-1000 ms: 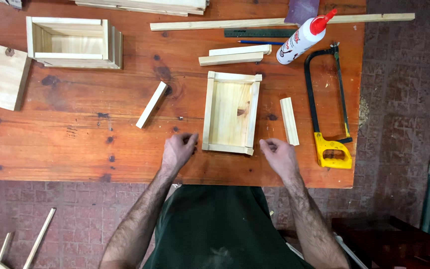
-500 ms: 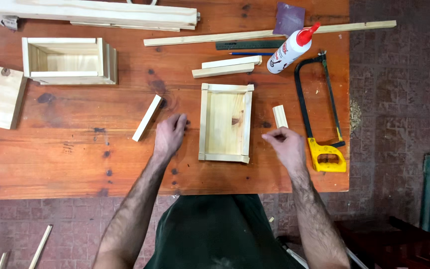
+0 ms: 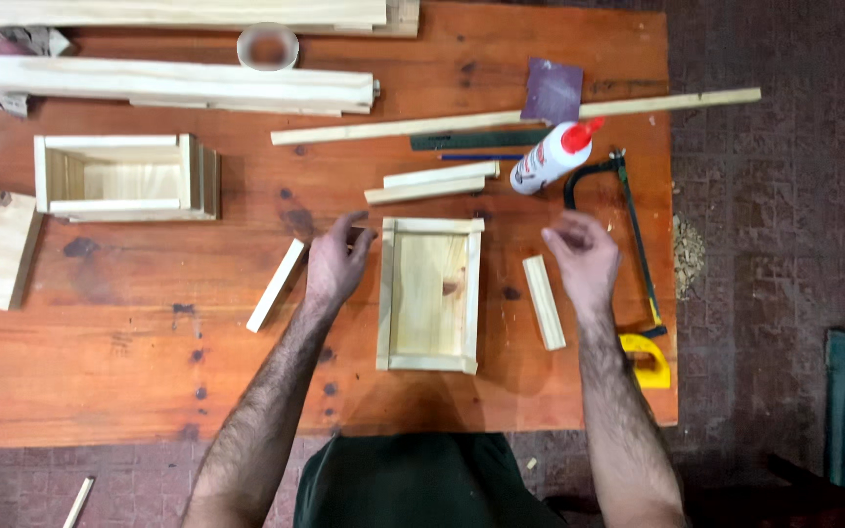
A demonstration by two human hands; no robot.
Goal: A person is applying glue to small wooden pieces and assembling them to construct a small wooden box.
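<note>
Two trays (image 3: pixel 429 293) (image 3: pixel 124 176), four short sticks (image 3: pixel 277 285), one glue bottle (image 3: pixel 552 156), one hacksaw (image 3: pixel 635 256), two hands (image 3: pixel 334 266).

A reddish-brown wooden counter (image 3: pixel 100 372) carries everything. On it lie a shallow wooden tray (image 3: pixel 429 293), a short wood strip (image 3: pixel 276 286) to its left and another short strip (image 3: pixel 544 302) to its right — both apart from the tray. Farther back sit an open wooden box (image 3: pixel 124 176), two stacked slats (image 3: pixel 432 182), a long thin batten (image 3: pixel 515 115), a glue bottle (image 3: pixel 552 156), long planks (image 3: pixel 178 83), and a hacksaw (image 3: pixel 638 264) near the right edge — plus what may be sandpaper (image 3: pixel 553 90).
</note>
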